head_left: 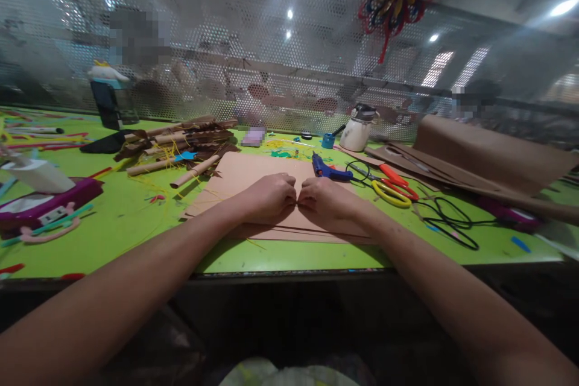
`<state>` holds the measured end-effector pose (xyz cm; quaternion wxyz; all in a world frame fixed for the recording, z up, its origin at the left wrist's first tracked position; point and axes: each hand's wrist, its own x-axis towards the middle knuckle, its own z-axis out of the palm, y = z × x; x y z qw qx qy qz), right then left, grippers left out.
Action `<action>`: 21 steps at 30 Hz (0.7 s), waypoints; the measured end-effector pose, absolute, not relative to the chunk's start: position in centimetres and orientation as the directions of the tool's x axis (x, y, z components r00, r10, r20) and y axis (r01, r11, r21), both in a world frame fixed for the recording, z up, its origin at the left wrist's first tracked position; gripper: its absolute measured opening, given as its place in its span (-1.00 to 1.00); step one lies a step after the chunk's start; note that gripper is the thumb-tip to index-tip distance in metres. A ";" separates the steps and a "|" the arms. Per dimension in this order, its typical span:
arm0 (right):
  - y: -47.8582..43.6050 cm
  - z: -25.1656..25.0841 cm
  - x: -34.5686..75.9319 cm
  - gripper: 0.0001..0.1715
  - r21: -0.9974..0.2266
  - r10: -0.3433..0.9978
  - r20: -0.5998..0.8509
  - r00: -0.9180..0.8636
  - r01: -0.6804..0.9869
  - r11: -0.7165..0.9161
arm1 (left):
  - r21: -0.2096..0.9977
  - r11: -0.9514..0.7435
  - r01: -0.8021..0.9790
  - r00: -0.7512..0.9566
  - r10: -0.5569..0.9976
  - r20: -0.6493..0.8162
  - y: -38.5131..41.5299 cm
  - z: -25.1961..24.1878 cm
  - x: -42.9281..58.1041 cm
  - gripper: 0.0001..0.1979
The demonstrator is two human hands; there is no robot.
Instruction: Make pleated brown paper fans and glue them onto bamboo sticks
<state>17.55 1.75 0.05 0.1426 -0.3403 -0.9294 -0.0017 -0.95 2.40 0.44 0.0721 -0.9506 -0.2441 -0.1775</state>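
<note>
My left hand (274, 196) and my right hand (323, 196) meet fingertip to fingertip over a stack of light brown paper sheets (257, 166). The fingers of both are curled into a pinch. Something small and dark shows between the fingertips, too small to make out. Just behind my right hand lies a blue glue gun (330, 169). Scissors with yellow handles (391, 193) and scissors with orange handles (395, 178) rest to its right.
Rolled brown paper pieces (196, 170) with yellow strings lie left. A black cable (446, 220) loops at right, near large brown paper (488, 154). A white jug (357, 129) and a dark bottle (106, 99) stand behind. A purple power strip (49, 208) is far left.
</note>
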 end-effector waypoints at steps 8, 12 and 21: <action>1.1 -0.8 17.1 -0.80 0.067 0.597 0.365 -0.714 0.660 0.749 | -0.087 -0.859 0.505 0.818 0.444 0.365 2.5 0.3 -0.7 -0.76; 1.3 -1.0 17.2 -0.84 0.032 0.601 0.359 -0.714 0.653 0.757 | 0.042 -0.852 0.522 0.795 0.503 0.339 3.0 0.4 -1.1 -0.76; 2.3 -0.5 17.7 -0.87 -0.115 0.667 0.274 -0.693 0.665 0.738 | 0.132 -0.825 0.550 0.776 0.563 0.285 3.9 0.3 -1.2 -0.78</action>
